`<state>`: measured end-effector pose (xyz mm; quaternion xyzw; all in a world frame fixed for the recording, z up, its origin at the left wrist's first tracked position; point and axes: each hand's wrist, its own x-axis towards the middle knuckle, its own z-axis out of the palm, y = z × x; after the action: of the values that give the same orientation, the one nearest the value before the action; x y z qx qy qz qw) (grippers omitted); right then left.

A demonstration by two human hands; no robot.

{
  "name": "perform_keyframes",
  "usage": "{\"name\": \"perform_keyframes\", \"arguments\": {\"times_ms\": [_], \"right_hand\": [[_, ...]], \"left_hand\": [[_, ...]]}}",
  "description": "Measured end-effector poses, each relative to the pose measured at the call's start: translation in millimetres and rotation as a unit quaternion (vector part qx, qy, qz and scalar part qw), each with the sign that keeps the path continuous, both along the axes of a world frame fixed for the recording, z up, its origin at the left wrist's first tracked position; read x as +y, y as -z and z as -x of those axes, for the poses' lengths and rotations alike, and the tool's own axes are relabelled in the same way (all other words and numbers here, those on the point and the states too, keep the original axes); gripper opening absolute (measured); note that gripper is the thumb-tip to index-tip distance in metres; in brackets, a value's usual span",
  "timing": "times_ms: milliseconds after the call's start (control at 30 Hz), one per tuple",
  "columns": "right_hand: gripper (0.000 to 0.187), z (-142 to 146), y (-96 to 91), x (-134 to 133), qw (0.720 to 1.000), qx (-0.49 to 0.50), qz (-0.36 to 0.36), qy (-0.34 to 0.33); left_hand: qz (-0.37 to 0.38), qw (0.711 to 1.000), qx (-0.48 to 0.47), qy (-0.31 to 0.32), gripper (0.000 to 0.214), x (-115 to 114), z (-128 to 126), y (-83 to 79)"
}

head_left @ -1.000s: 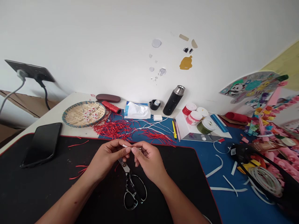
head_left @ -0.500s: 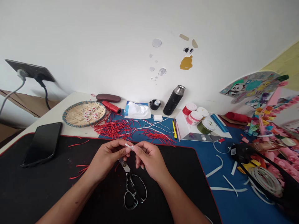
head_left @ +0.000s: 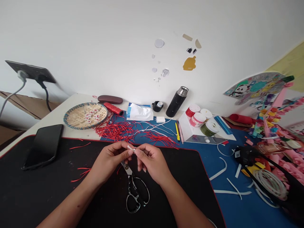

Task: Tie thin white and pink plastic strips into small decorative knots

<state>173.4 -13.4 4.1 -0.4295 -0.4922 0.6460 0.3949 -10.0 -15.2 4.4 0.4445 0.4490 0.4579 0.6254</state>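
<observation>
My left hand (head_left: 113,159) pinches a small white strip (head_left: 129,147) between thumb and fingers, above the black mat. Its other end is in the fingertips of my right hand (head_left: 151,160), so the two hands nearly touch. Fingers cover most of the strip, and I cannot tell whether it is paper or ribbon. Beneath the hands lies a pair of scissors (head_left: 133,197) with dark, patterned handles, its blades partly hidden by my left hand. Cut red cords (head_left: 83,174) lie on the mat beside my left wrist.
A woven basket (head_left: 71,122) with small red-and-white pieces stands at the back left, near a phone (head_left: 45,145). Behind my hands are a red cord pile (head_left: 116,131), a red spool (head_left: 113,109) and a black flask (head_left: 177,102). White strips (head_left: 228,192) lie right, by paint jars (head_left: 198,119).
My fingertips have drawn slightly closer together on the white strip, covering a little more of it. Everything else stays where it was.
</observation>
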Motion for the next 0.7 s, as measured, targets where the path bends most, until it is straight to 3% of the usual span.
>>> {"name": "perform_keyframes", "arguments": {"times_ms": [200,467,700], "right_hand": [[0.042,-0.9,-1.2,0.7,0.998,0.041,0.043,-0.012],[0.041,-0.4,-5.3,-1.1,0.990,0.098,0.100,-0.031],[0.044,0.6,-3.2,-1.1,0.989,0.099,0.110,-0.031]], "left_hand": [[0.004,1.000,-0.015,-0.003,0.019,0.5,0.8,2.3],[0.074,0.986,-0.147,-0.013,0.034,2.6,-0.6,-0.2],[0.063,0.990,-0.125,0.003,0.031,1.9,0.1,-3.9]]}}
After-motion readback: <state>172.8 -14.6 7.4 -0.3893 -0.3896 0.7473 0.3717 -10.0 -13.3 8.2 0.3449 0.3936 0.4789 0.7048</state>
